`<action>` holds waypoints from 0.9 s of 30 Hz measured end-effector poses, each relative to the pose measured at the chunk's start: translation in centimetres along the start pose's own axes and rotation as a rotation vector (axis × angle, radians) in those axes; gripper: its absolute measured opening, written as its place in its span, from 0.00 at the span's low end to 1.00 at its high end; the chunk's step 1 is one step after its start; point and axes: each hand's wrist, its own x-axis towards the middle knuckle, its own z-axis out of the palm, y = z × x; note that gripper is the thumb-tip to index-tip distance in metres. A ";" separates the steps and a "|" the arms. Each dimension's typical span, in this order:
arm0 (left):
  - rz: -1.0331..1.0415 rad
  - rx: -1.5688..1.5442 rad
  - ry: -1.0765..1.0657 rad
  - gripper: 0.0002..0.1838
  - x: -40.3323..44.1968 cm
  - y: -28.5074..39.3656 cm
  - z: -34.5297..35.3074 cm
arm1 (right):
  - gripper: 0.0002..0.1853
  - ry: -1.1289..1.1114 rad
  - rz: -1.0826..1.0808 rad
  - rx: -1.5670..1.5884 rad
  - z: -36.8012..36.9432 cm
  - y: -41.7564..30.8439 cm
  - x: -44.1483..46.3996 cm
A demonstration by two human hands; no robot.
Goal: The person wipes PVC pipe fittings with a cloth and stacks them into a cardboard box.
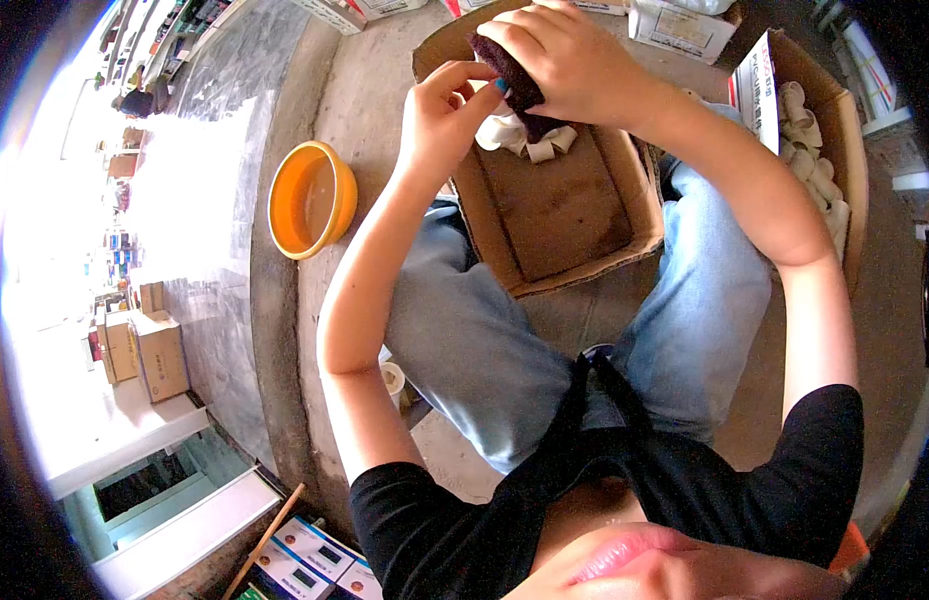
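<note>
My right hand (580, 65) is wrapped round a dark brown cloth (512, 75) with a rough, fuzzy surface, above the far end of an open cardboard box (560, 215). My left hand (443, 115) is at the cloth's left edge, thumb and index finger pinched together. A small blue spot shows at the thumb tip; what the pinch holds, if anything, I cannot make out. Beneath the hands, several white tube-like pieces (540, 150) lie inside the box, partly covered by the cloth and fingers. The box stands between my knees, its bottom darkly stained.
A yellow basin (313, 200) is on the floor to the left. On the right, a second carton (847, 130) holds several white tube-like pieces (813, 165). A wooden stick (265, 540) leans by printed boxes (305, 555) at lower left. White boxes (680, 30) stand at the back.
</note>
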 end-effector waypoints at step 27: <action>0.105 -0.025 0.012 0.09 0.2 -1.9 0.5 | 0.36 -0.241 0.320 0.219 1.7 -0.3 0.1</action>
